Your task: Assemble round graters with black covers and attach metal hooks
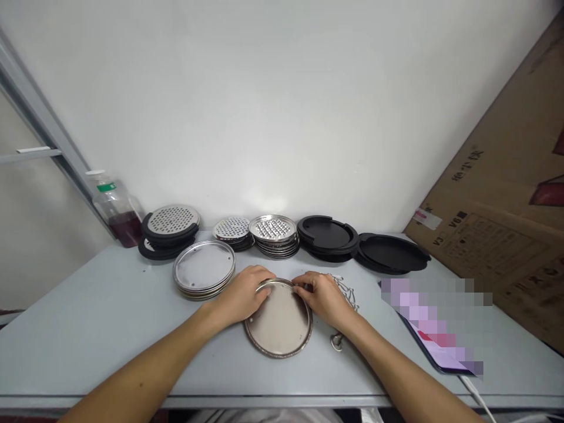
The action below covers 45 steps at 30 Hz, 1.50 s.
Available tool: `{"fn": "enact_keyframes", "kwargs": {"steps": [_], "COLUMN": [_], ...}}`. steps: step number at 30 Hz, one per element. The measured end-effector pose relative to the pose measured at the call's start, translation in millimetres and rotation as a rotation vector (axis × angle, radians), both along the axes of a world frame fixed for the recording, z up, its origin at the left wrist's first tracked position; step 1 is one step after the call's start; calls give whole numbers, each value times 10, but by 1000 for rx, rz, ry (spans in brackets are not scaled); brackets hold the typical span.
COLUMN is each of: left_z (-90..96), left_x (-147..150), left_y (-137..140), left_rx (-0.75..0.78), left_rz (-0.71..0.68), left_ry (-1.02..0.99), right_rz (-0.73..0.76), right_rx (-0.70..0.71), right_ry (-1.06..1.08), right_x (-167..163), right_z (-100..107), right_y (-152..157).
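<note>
A round, shallow metal plate (277, 326) with a raised rim and small holes lies near the front middle of the table. My left hand (249, 292) is closed on its upper left rim, thumb on the inner face. At the upper right rim, my right hand (324, 296) pinches the edge between thumb and fingers; whether a small part is also in that pinch is hidden. Several bent wire pieces (348, 292) lie partly behind my right hand. One more bent metal piece (336, 342) rests below my right wrist.
Behind are stacked metal plates (205, 267), grater discs (272, 228), perforated discs (232, 228) and black round trays (328, 234). A bottle of dark red liquid (126, 226) stands back left. At right lie a phone (440, 355) and white cable (476, 393), beside a cardboard box (493, 223).
</note>
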<state>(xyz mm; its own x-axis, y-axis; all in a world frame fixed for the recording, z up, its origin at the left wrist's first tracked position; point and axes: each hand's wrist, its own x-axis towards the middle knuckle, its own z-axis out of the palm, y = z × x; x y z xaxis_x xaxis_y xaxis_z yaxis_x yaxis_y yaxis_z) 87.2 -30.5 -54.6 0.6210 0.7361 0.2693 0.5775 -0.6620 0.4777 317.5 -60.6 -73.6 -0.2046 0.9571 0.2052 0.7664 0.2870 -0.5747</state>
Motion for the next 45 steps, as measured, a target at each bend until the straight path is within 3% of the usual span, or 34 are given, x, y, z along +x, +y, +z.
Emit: {"fn": "enact_keyframes", "kwargs": {"steps": [4, 23, 31, 35, 41, 45], "left_z": [-123, -71, -87, 40, 383, 412], "left_x": [-16, -40, -8, -17, -303, -483], "left_y": [-38, -17, -36, 74, 546, 735], "left_rx": [29, 38, 108, 214, 389, 403], "left_rz": [4, 37, 66, 205, 552, 629], "left_ry": [7, 54, 94, 115, 165, 235], "right_rz": [7, 58, 72, 80, 86, 86], "right_rx": [-1, 49, 62, 49, 35, 27], "right_ry": [4, -24, -37, -49, -46, -46], "right_x": [-25, -37, -49, -60, -63, -61], "right_z": [18, -27, -11, 36, 52, 50], "right_y": [-16, -24, -47, -66, -69, -74]}}
